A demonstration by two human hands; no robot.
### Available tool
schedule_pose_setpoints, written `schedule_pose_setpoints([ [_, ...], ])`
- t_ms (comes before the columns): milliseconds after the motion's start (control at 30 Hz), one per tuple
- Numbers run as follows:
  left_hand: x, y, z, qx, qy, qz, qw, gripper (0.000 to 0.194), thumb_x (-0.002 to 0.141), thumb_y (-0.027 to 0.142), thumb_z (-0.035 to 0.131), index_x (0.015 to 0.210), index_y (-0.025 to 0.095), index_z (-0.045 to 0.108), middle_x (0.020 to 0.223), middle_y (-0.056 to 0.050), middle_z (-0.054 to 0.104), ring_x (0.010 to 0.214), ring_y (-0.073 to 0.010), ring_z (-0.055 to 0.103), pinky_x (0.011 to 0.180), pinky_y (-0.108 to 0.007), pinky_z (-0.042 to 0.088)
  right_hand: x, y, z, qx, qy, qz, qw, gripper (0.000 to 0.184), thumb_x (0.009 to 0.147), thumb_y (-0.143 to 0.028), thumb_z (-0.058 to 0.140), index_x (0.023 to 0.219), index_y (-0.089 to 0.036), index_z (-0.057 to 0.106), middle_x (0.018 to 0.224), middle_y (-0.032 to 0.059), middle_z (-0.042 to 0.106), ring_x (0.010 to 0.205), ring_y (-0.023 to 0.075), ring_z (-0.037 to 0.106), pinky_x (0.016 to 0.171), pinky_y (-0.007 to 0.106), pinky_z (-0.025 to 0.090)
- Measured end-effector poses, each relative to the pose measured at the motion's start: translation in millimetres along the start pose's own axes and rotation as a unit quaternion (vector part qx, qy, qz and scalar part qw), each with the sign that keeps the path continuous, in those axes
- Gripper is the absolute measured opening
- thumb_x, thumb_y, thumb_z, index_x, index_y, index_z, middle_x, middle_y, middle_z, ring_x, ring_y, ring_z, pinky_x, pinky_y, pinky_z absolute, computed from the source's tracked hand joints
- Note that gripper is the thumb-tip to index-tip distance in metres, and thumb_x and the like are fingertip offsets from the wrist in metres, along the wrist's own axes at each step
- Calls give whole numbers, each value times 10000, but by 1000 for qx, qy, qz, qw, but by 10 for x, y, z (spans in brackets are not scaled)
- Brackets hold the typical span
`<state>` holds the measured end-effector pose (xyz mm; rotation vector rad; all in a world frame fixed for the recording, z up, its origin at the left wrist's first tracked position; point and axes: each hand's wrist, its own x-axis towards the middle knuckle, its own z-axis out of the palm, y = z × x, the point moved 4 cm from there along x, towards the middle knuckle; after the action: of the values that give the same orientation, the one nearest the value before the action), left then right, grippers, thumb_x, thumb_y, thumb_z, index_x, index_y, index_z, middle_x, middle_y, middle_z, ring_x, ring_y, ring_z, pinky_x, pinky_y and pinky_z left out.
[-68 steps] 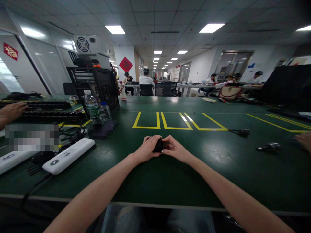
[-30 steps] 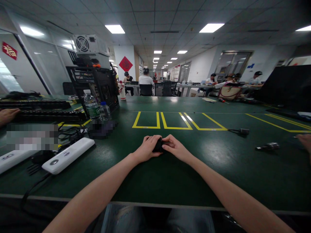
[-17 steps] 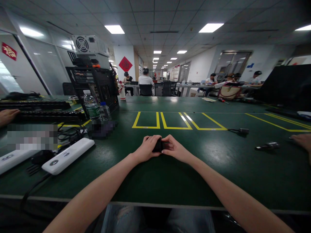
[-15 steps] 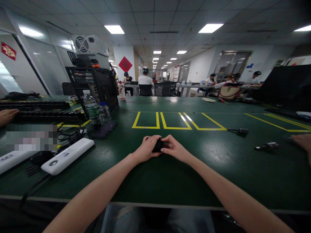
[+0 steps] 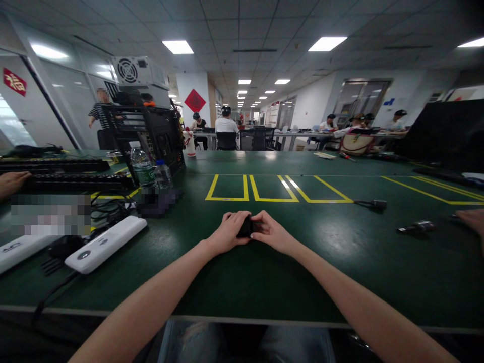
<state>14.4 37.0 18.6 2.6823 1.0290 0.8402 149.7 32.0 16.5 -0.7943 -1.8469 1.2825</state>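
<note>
Both my hands meet at the middle of the green table (image 5: pixel 264 272), a little short of the yellow taped boxes (image 5: pixel 272 189). Between them is a small black object (image 5: pixel 246 228), mostly hidden by my fingers. My left hand (image 5: pixel 229 232) curls round its left side with fingers closed over the top. My right hand (image 5: pixel 271 231) grips its right side, thumb and fingers pinched on it. Both forearms stretch out from the table's near edge.
White power strips (image 5: pixel 104 244) and tangled cables lie at the left, with water bottles (image 5: pixel 143 169) and a black computer case (image 5: pixel 155 136) behind. Screwdrivers (image 5: pixel 416 227) lie at the right. Other people's hands show at the far left (image 5: pixel 11 182) and far right (image 5: pixel 471 219) edges. People sit at distant desks.
My hands have stayed in place on the black object. A person in a striped shirt has appeared behind the computer case at the left. The hand at the left edge drew back slightly.
</note>
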Motion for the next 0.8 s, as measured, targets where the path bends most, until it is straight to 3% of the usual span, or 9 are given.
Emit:
schedule_pose_setpoints([
  [167,10,-2,8,-3,3,0,1000,567,671,262,605,1148,231,299,1145,-54,448,1060,-215,416,938,-408,213,13,-4,-4,-24,26,-9,999,202,742,-255,523,924,-205,449,938,7,501,920,158,535,818,351,439],
  [300,9,7,-1,-4,2,0,1000,571,676,266,600,1154,229,291,1146,-56,448,1053,-214,421,936,-410,218,29,12,-29,-58,52,-10,997,248,745,-258,518,976,-205,445,974,25,505,964,165,507,863,376,400],
  [567,6,17,-6,-2,-3,-1,1000,559,676,259,599,1147,227,301,1143,-61,449,1056,-218,419,929,-413,224,-3,9,-5,-18,5,0,1000,340,679,-231,597,970,-218,423,1021,15,481,988,169,503,855,363,422],
  [800,9,4,4,4,6,2,1000,564,673,283,600,1147,225,299,1142,-62,448,1052,-219,420,917,-407,237,51,57,-20,-24,43,-17,999,246,721,-264,548,937,-209,446,947,13,507,936,159,524,835,352,427],
])
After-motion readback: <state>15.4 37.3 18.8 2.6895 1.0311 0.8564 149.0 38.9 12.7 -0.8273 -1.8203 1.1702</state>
